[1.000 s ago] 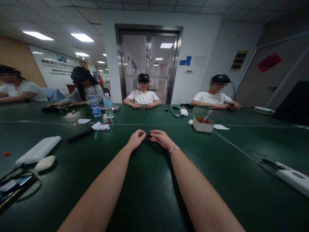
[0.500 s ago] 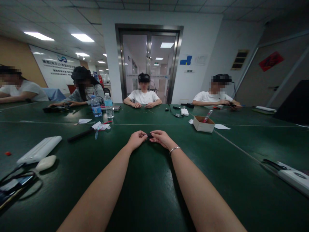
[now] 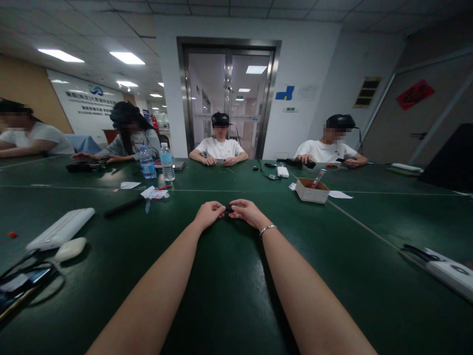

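My left hand [image 3: 210,214] and my right hand [image 3: 248,213] are close together over the middle of the green table [image 3: 229,276]. Between their fingertips is a small black object [image 3: 228,208], mostly covered by the fingers, so its kind does not show. Both hands are closed in a pinch on it, the left from its left end and the right from its right end. A metal bracelet circles my right wrist.
A small open box [image 3: 312,191] with a tube-like item stands ahead right. Two water bottles [image 3: 167,165], scraps of paper [image 3: 155,192] and a dark rod [image 3: 123,207] lie ahead left. A white power bank [image 3: 61,229] is at left, a white device [image 3: 449,268] at right. Several people sit opposite.
My fingers have shifted slightly around the small black object, and less of it shows now. Across the table at right, a person's hands have moved apart, one now on a dark object.
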{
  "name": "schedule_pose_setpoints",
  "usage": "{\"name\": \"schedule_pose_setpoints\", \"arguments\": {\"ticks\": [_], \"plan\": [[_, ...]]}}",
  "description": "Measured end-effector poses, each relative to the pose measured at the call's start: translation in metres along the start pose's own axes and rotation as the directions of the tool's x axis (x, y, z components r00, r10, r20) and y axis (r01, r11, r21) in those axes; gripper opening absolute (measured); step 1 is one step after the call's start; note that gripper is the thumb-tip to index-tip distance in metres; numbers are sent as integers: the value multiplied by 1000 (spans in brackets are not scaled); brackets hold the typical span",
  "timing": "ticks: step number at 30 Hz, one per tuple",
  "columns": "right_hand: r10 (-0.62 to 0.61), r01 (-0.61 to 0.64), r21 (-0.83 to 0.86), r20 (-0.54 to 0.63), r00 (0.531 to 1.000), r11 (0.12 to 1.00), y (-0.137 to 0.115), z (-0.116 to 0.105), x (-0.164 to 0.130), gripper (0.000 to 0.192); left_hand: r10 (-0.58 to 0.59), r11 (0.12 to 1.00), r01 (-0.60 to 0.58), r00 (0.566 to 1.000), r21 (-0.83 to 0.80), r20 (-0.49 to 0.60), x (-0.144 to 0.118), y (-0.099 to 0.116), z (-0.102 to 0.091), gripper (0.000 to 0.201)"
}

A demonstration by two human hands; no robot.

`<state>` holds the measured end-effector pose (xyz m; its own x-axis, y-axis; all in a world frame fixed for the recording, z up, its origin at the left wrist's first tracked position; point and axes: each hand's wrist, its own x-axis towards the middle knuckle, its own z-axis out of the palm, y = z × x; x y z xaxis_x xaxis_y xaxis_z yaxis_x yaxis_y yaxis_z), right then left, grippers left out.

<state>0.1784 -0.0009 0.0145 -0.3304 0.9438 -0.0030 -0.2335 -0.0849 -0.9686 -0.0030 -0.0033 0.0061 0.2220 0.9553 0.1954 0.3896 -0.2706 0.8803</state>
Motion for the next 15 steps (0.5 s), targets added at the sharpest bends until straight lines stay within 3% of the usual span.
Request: {"name": "schedule_pose_setpoints", "arguments": {"ticks": [7, 15], "plan": [[-23, 23, -16, 33, 999, 1000, 1, -2, 0, 18, 28, 999, -29, 999, 44, 22, 0, -1, 0, 31], [-19, 18, 5, 79, 997, 1000, -1, -3, -4, 25, -3, 988, 3, 1000, 153, -1, -1, -1, 0, 55]]}}
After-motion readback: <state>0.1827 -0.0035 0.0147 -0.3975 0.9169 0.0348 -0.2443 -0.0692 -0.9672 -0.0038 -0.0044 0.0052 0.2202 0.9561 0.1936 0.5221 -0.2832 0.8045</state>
